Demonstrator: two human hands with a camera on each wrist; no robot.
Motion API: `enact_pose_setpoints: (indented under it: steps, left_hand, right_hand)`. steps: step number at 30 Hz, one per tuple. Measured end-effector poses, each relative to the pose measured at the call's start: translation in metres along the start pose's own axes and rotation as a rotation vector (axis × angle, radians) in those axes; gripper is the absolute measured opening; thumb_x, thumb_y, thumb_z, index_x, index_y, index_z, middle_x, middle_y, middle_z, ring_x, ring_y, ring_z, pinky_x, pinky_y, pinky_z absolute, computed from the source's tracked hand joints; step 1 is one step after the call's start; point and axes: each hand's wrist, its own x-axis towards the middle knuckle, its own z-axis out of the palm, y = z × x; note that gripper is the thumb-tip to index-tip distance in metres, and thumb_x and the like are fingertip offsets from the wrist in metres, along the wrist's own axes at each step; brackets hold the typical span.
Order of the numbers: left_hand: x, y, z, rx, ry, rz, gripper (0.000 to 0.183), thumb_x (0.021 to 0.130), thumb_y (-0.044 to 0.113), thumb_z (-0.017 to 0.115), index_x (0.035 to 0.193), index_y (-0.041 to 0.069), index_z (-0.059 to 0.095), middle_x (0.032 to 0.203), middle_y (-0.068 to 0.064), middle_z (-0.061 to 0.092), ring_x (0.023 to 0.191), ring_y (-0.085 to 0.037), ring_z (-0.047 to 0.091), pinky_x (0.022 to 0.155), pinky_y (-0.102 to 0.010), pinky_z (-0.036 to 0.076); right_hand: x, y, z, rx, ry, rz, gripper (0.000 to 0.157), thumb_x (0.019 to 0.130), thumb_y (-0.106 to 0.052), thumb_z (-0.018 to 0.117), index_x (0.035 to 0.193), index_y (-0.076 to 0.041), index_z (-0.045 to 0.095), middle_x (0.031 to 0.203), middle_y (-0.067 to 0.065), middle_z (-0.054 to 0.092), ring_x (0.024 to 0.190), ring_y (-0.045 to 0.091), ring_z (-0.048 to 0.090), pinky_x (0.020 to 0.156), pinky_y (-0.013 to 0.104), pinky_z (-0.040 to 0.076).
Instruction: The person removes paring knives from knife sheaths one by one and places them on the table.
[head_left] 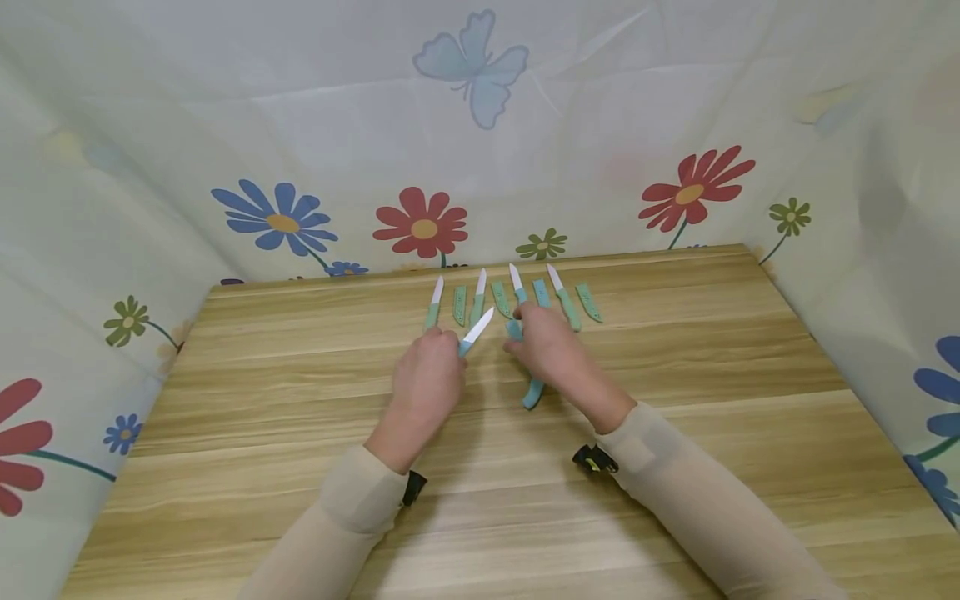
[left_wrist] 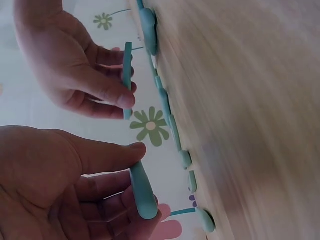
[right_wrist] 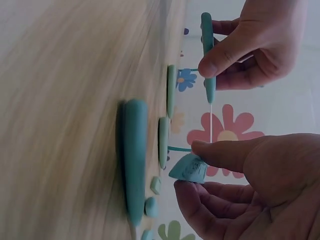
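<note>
My left hand [head_left: 429, 377] pinches the blue handle of a paring knife [head_left: 477, 330], its white blade bare and angled up to the right. Between thumb and fingers, my right hand [head_left: 553, 346] holds a blue blade sheath [right_wrist: 190, 169], apart from that knife. Beneath the right hand, another blue-handled knife [head_left: 533, 393] lies on the table, its blade mostly hidden. Just beyond the hands is a row of knives and sheaths, among them a green-handled knife [head_left: 434, 302], a green sheath [head_left: 460, 306] and a blue sheath [head_left: 541, 292].
The wood-grain table [head_left: 247, 400] reaches back to a flower-printed curtain [head_left: 337, 125], which also hangs at both sides. A green-handled knife [head_left: 564, 298] and a green sheath [head_left: 589, 302] end the row on the right. Black buckles [head_left: 595, 459] hang under the wrists.
</note>
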Motion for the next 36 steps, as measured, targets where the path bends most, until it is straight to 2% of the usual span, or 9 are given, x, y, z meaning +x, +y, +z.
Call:
enact_pose_setpoints:
  steps: [5, 11, 14, 16, 19, 22, 25, 29, 36]
  left_hand:
    - [0.002, 0.0, 0.006, -0.009, -0.029, -0.009, 0.018, 0.096, 0.013, 0.08, 0.094, -0.003, 0.071, 0.085, -0.012, 0.061, 0.07, -0.025, 0.062, 0.061, -0.04, 0.059]
    - [0.006, 0.001, 0.013, -0.025, -0.058, -0.024, 0.018, 0.097, 0.012, 0.078, 0.097, -0.005, 0.072, 0.083, -0.012, 0.06, 0.068, -0.022, 0.061, 0.059, -0.037, 0.058]
    - [0.008, 0.001, 0.015, -0.029, -0.072, -0.031, 0.018, 0.097, 0.011, 0.077, 0.097, -0.005, 0.071, 0.083, -0.012, 0.06, 0.067, -0.022, 0.061, 0.059, -0.037, 0.058]
    - [0.009, 0.002, 0.016, -0.023, -0.08, -0.03, 0.017, 0.097, 0.011, 0.077, 0.096, -0.005, 0.07, 0.082, -0.012, 0.06, 0.067, -0.022, 0.061, 0.058, -0.038, 0.058]
    - [0.01, 0.003, 0.019, -0.008, -0.087, -0.024, 0.018, 0.097, 0.012, 0.078, 0.094, -0.005, 0.07, 0.083, -0.013, 0.062, 0.068, -0.023, 0.064, 0.058, -0.039, 0.059]
    - [0.011, 0.004, 0.021, 0.001, -0.09, -0.01, 0.019, 0.096, 0.012, 0.078, 0.094, -0.005, 0.071, 0.085, -0.015, 0.064, 0.071, -0.025, 0.066, 0.059, -0.04, 0.06]
    - [0.011, 0.005, 0.022, -0.002, -0.094, -0.002, 0.02, 0.096, 0.012, 0.08, 0.094, -0.006, 0.071, 0.085, -0.016, 0.064, 0.072, -0.026, 0.067, 0.06, -0.04, 0.06]
    - [0.012, 0.006, 0.023, 0.003, -0.099, 0.004, 0.018, 0.095, 0.01, 0.079, 0.092, -0.005, 0.071, 0.085, -0.016, 0.066, 0.072, -0.026, 0.067, 0.061, -0.04, 0.06]
    - [0.015, 0.01, 0.025, 0.014, -0.127, 0.008, 0.016, 0.097, 0.009, 0.076, 0.089, -0.004, 0.07, 0.081, -0.015, 0.068, 0.069, -0.023, 0.068, 0.058, -0.038, 0.06]
  right_hand:
    - [0.006, -0.002, 0.008, 0.038, -0.043, 0.05, 0.051, 0.103, -0.022, 0.073, 0.144, 0.002, 0.054, 0.09, 0.013, 0.068, 0.057, 0.017, 0.061, 0.057, 0.031, 0.053]
    - [0.011, -0.004, 0.018, 0.026, -0.052, 0.085, 0.052, 0.102, -0.022, 0.073, 0.142, 0.005, 0.054, 0.11, 0.017, 0.069, 0.061, 0.017, 0.065, 0.054, 0.029, 0.055]
    - [0.012, -0.007, 0.02, 0.028, -0.059, 0.112, 0.049, 0.102, -0.02, 0.071, 0.139, 0.007, 0.053, 0.106, 0.017, 0.068, 0.059, 0.019, 0.066, 0.051, 0.03, 0.056]
    - [0.012, -0.008, 0.021, 0.026, -0.069, 0.13, 0.042, 0.102, -0.02, 0.071, 0.131, 0.007, 0.055, 0.095, 0.016, 0.067, 0.054, 0.021, 0.067, 0.047, 0.031, 0.056]
    - [0.013, -0.01, 0.021, 0.024, -0.085, 0.157, 0.029, 0.102, -0.02, 0.071, 0.111, 0.005, 0.06, 0.08, 0.013, 0.068, 0.05, 0.023, 0.068, 0.045, 0.032, 0.056]
    - [0.014, -0.011, 0.022, 0.034, -0.109, 0.195, 0.024, 0.103, -0.019, 0.07, 0.094, 0.003, 0.062, 0.067, 0.013, 0.069, 0.049, 0.027, 0.07, 0.044, 0.035, 0.057]
    - [0.015, -0.011, 0.023, 0.033, -0.116, 0.219, 0.023, 0.102, -0.017, 0.069, 0.101, 0.005, 0.059, 0.067, 0.013, 0.069, 0.05, 0.028, 0.071, 0.044, 0.035, 0.057]
    - [0.016, -0.011, 0.026, 0.006, -0.103, 0.214, 0.033, 0.101, -0.016, 0.07, 0.116, 0.006, 0.051, 0.075, 0.013, 0.068, 0.05, 0.027, 0.071, 0.043, 0.034, 0.056]
    - [0.018, -0.009, 0.029, -0.049, -0.085, 0.184, 0.034, 0.101, -0.021, 0.074, 0.111, 0.006, 0.056, 0.076, 0.014, 0.067, 0.05, 0.023, 0.068, 0.044, 0.032, 0.056]
